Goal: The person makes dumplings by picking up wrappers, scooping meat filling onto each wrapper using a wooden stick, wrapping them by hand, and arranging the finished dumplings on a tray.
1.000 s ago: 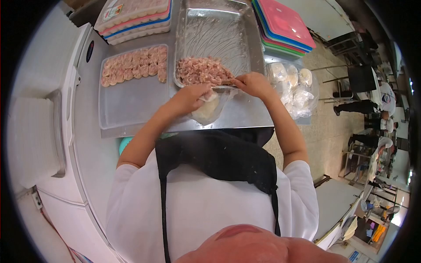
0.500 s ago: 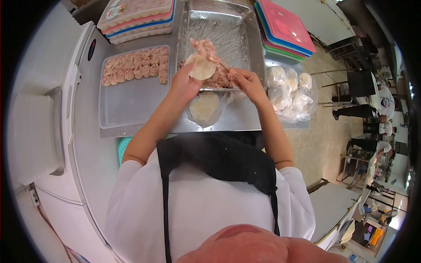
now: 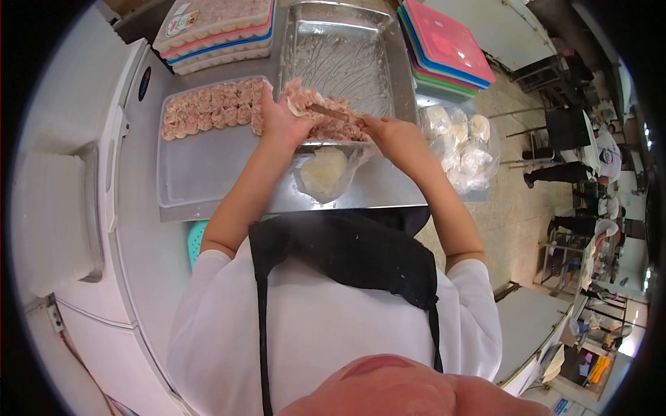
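Observation:
My left hand [image 3: 279, 123] cups a round dumpling wrapper [image 3: 295, 108], mostly hidden by pink minced meat [image 3: 294, 91] on it. With my right hand [image 3: 397, 140] I grip a flat wooden spatula [image 3: 334, 113], its tip against the meat at the wrapper. Both hands are over the near end of a deep steel pan [image 3: 340, 62], where more minced meat [image 3: 334, 130] lies. Just in front of the pan is a stack of pale wrappers [image 3: 324, 172] on clear plastic. To the left, filled dumplings [image 3: 214, 107] stand in rows at the back of a clear plastic tray [image 3: 208, 170].
Filled lidded trays [image 3: 216, 35] are stacked at the back left. Coloured lids [image 3: 447, 41] stand piled at the back right, with a plastic bag of wrapper stacks [image 3: 458, 142] nearer me. A white refrigerator [image 3: 149, 208] adjoins the left side. Several people work far right.
My left hand has shifted left and turned, with the wrapper now under the meat. My right hand has brought the spatula leftward onto it.

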Demonstrator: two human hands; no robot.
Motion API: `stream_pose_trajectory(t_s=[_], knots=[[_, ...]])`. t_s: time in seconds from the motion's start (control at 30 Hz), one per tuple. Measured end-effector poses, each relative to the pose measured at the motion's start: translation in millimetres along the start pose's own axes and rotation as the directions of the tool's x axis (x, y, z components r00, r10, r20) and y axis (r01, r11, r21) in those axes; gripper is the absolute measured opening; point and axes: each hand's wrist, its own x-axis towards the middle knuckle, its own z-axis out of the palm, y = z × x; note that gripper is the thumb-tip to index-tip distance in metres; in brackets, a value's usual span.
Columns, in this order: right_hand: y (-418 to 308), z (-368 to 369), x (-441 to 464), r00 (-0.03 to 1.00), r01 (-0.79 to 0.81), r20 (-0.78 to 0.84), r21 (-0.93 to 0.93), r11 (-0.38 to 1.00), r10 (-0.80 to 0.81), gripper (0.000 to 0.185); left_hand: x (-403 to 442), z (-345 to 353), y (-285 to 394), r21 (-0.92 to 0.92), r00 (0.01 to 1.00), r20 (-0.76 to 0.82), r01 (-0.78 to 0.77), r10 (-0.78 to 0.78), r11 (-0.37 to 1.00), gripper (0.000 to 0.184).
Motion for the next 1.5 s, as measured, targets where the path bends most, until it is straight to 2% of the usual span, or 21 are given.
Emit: stream_pose_trajectory(t_s=[0.1,0.2,0.3,0.33,0.4,0.43,0.5,0.6,0.7,0.8,0.9,1.0,1.1,1.17,1.2,1.23,1.3,1.4,1.5], knots=[[-25,-46,-8,0.995,-0.09,0.029,-0.114,0.989,0.094,0.028,6,-5,3,0.046,0.998,0.042,0.035,-0.037,0.998,0.071],[-24,-11,0,0.996,0.016,-0.089,0.079,0.997,-0.009,0.027,20,-6,1,-0.043,0.996,0.064,0.059,-0.056,0.997,0.069],[-3,-16,2,0.979,0.118,-0.185,0.159,0.98,-0.088,0.025,32,-18,11,-0.158,0.959,0.229,0.208,-0.169,0.965,0.05],[2,-20,0,0.984,0.049,-0.176,0.31,0.949,0.007,0.026,29,-16,11,0.001,0.944,0.302,0.138,-0.132,0.99,0.048],[10,-27,-2,0.976,-0.083,-0.117,0.583,0.808,0.185,0.028,16,-10,11,0.293,0.885,0.456,-0.049,-0.094,0.955,0.047],[11,-30,-2,0.974,-0.159,-0.023,0.648,0.745,0.227,0.03,15,-7,13,0.441,0.866,0.491,-0.147,-0.101,0.886,0.052],[11,-35,-4,0.942,-0.317,0.173,0.742,0.591,0.288,0.033,14,-5,19,0.673,0.822,0.552,-0.34,-0.139,0.657,0.064],[17,-45,-12,0.955,-0.295,0.202,0.69,0.661,0.215,0.034,14,3,29,0.749,0.761,0.622,-0.509,-0.184,0.424,0.065],[0,-40,-16,0.995,-0.025,-0.062,0.644,0.765,0.084,0.033,20,6,34,0.681,0.651,0.731,-0.715,-0.205,0.158,0.061],[2,-38,-18,0.982,0.083,-0.181,0.659,0.748,0.05,0.033,31,2,39,0.754,0.711,0.651,-0.647,-0.266,0.117,0.055],[10,-53,-24,0.955,-0.263,0.136,0.798,0.543,0.263,0.034,29,1,40,0.687,0.665,0.724,-0.719,-0.184,0.108,0.068],[13,-48,-26,0.942,-0.333,0.239,0.763,0.554,0.238,0.035,0,19,37,0.63,0.629,0.773,-0.776,-0.077,-0.011,0.083],[9,-54,-23,0.897,-0.443,0.376,0.778,0.447,0.233,0.034,0,20,34,0.604,0.605,0.795,-0.796,-0.041,-0.036,0.092],[9,-55,-24,0.915,-0.404,0.346,0.799,0.445,0.209,0.033,9,15,29,0.529,0.531,0.848,-0.843,0.013,-0.097,0.09],[10,-55,-25,0.923,-0.384,0.331,0.81,0.444,0.195,0.033,7,17,30,0.553,0.556,0.831,-0.829,-0.024,-0.082,0.085],[9,-53,-25,0.944,-0.329,0.279,0.795,0.509,0.175,0.031,5,18,31,0.577,0.581,0.812,-0.814,-0.06,-0.069,0.081],[9,-47,-26,0.976,-0.217,0.179,0.746,0.629,0.124,0.03,-3,21,38,0.758,0.72,0.632,-0.651,-0.285,0.034,0.07],[1,-25,-21,0.991,0.071,-0.132,0.597,0.799,0.011,0.029,6,13,41,0.651,0.592,0.73,-0.754,-0.341,0.085,0.048],[8,0,-18,0.998,0.055,-0.057,0.63,0.775,-0.025,0.03,21,-1,44,0.507,0.457,0.778,-0.862,-0.43,0.001,0.041]])
